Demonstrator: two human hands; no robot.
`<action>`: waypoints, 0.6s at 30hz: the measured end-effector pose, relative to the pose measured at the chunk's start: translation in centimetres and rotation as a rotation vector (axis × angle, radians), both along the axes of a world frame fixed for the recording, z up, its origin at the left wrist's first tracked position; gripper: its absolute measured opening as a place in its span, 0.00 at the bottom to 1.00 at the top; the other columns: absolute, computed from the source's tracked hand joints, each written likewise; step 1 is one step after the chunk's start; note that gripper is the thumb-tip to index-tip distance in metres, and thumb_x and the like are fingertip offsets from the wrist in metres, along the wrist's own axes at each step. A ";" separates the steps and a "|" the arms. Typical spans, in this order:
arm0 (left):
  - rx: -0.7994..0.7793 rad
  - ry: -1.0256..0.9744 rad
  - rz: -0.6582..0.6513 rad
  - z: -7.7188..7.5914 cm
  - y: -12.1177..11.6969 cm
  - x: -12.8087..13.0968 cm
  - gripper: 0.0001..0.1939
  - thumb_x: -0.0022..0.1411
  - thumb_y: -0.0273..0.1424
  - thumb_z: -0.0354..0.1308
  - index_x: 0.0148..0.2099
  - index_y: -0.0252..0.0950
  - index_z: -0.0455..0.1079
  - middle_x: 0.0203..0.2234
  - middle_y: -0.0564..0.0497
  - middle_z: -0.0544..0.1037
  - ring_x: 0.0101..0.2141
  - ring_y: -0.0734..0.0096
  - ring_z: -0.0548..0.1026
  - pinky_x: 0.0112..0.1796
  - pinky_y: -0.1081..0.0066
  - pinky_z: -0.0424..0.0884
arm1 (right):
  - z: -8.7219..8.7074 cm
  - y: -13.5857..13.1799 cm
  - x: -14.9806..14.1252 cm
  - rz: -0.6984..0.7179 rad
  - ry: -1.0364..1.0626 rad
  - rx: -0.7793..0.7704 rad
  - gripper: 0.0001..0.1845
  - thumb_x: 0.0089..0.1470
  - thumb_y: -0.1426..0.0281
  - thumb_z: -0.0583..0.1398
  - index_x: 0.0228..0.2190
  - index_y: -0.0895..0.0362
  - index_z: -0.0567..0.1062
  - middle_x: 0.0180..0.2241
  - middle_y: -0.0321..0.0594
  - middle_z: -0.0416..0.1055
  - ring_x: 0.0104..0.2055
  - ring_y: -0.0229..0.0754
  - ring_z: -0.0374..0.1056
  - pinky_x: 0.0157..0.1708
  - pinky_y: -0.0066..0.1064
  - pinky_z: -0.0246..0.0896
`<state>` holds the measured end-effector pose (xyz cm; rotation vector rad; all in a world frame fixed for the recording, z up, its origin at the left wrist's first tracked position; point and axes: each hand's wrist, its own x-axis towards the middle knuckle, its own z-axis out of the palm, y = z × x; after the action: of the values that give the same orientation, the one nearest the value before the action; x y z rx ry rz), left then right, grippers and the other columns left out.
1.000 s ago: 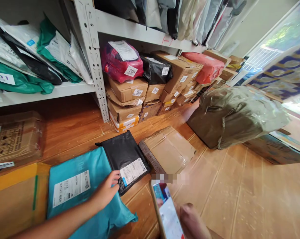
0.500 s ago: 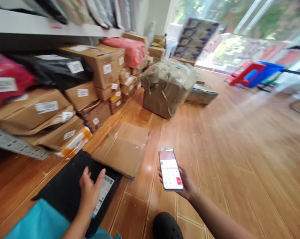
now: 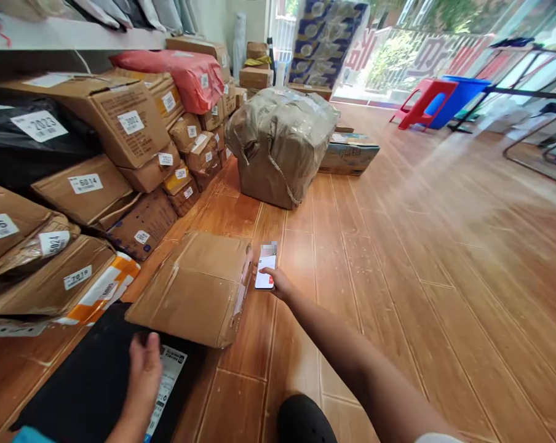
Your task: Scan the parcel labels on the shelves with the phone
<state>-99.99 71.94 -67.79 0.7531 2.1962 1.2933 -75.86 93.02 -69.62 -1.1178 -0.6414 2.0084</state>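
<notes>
A flat cardboard box lies in front of me, its near edge appearing slightly raised above a black package with a white printed label. My left hand is closed at the box's near edge, seemingly gripping it; the fingertips are partly hidden. At the box's right side, my right hand holds a smartphone, thumb over the lit screen. The phone is close to the box's narrow right side, where a pale label shows.
Labelled cardboard boxes and bagged parcels are stacked along the left. A large wrapped box stands ahead on the wooden floor. Farther right are a red stool, a blue bin and a metal frame. My black shoe is below.
My right hand has carried the phone forward and left to the box's side. The left hand has closed at the box's near edge, which seems higher. My view has turned slightly right.
</notes>
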 end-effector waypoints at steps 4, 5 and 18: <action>0.153 -0.170 -0.138 -1.4 0.3 5.8 0.59 0.48 0.64 0.52 0.68 0.36 0.31 0.65 0.34 0.50 0.65 0.50 0.52 0.63 0.56 0.49 | 0.0 2.7 -1.0 0.112 -0.087 0.066 0.04 0.60 0.71 0.61 0.36 0.60 0.73 0.35 0.37 0.73 0.33 0.41 0.71 0.32 0.34 0.71; 0.171 -0.220 -0.177 -1.5 0.4 7.1 0.60 0.48 0.62 0.55 0.67 0.37 0.27 0.65 0.34 0.49 0.65 0.50 0.52 0.63 0.56 0.50 | 0.0 3.0 -0.9 0.141 -0.112 0.082 0.04 0.60 0.71 0.61 0.35 0.60 0.73 0.34 0.36 0.73 0.32 0.40 0.71 0.31 0.33 0.71; 0.181 -0.623 -0.120 7.2 1.3 8.9 0.59 0.53 0.42 0.64 0.66 0.46 0.18 0.65 0.41 0.52 0.64 0.54 0.56 0.61 0.58 0.58 | 5.1 1.6 -0.2 0.274 -0.247 0.225 0.01 0.58 0.75 0.62 0.35 0.60 0.74 0.30 0.35 0.74 0.28 0.39 0.71 0.27 0.31 0.68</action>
<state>-91.09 73.24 -60.55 0.4502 1.5343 1.4381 -76.06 94.62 -64.49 -1.2009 -1.1731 1.9731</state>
